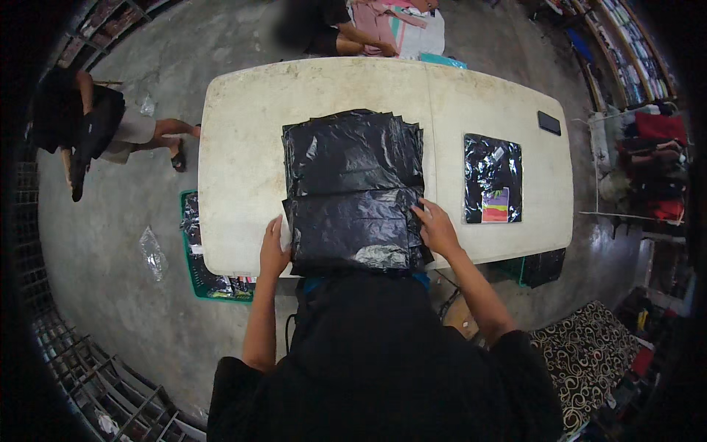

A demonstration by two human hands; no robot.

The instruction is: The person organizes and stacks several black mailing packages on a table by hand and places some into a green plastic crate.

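Observation:
A stack of black plastic bags [353, 160] lies on the whitish table [243, 138] in front of me, with its near part reaching the table's front edge. At the stack's left side is my left hand [275, 248], its fingers along the edge. On the right, my right hand [436, 226] touches the stack's edge with thumb and fingers. Whether either hand grips any of the bags cannot be told. Farther right lies a dark folded garment in a clear glossy bag [492, 166], with a colourful card [495, 206] at its near end.
A smartphone [549, 123] rests near the table's right edge. Green crates [190, 276] with packets stand below at the left. Beyond the table a person handles pink clothing [373, 25]; another person [83, 116] stands at the left holding dark cloth. Shelves and hanging clothes are at the sides.

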